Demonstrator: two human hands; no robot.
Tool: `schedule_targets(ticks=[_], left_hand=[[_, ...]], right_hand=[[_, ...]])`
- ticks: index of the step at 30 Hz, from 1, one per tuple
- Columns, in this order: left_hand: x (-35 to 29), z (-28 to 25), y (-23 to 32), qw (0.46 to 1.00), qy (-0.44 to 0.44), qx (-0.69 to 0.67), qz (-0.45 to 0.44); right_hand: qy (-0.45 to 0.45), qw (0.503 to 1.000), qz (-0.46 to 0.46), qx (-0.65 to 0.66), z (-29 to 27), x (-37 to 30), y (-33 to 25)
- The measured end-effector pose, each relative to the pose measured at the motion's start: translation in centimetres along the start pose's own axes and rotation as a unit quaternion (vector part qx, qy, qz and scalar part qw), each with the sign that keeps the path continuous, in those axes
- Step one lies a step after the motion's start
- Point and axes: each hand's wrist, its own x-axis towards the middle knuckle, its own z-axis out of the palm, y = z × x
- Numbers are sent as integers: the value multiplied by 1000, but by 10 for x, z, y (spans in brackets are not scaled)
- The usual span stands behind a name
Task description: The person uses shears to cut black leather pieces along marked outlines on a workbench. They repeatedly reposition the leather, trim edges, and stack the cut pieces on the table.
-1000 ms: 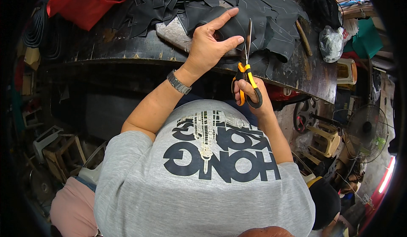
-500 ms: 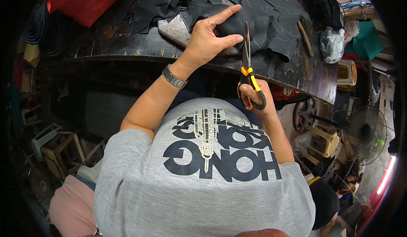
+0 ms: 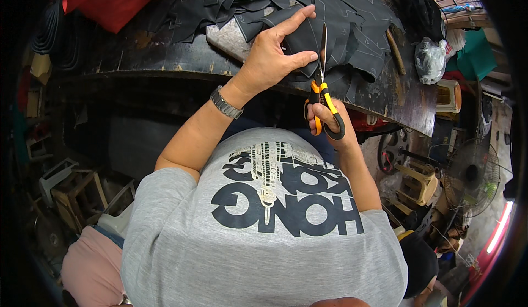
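My left hand (image 3: 268,59) is at the table's near edge, thumb and index finger stretched apart over a dark grey sheet piece (image 3: 301,39). The thumb lies on the piece; the other fingers are hidden, seemingly beneath it. My right hand (image 3: 332,121) grips scissors (image 3: 324,95) with orange and black handles. Their blades point away from me, beside the left thumb tip and along the right side of the piece. One blade shows clearly; the other is largely hidden. More dark cut pieces (image 3: 367,48) with pale marked lines lie in a loose heap behind.
A pale grey slab (image 3: 228,39) lies left of the heap on the dark wooden table (image 3: 137,65). A red bag (image 3: 113,2) is at far left. To the right are a wooden stick (image 3: 396,51), a clear plastic bag (image 3: 430,59) and, lower down, a standing fan (image 3: 472,175).
The scissors have shifted slightly and their handles look wider apart. My left hand stays almost in place, with its thumb and index finger still spread over the piece.
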Motion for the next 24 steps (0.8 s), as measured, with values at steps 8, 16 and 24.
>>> schedule_targets(ticks=[8,16,24], left_hand=[[3,-6,-3,998,-19,46,34],[3,-6,-8,1000,-9,12,-26],[1,-2,-10,1000,-13,9,7]], right_hand=[[18,1000,15,-20,-4,-4,8],[12,999,27,-18,-4,-7,13],[-6,1000,15,16,-3,1,1]])
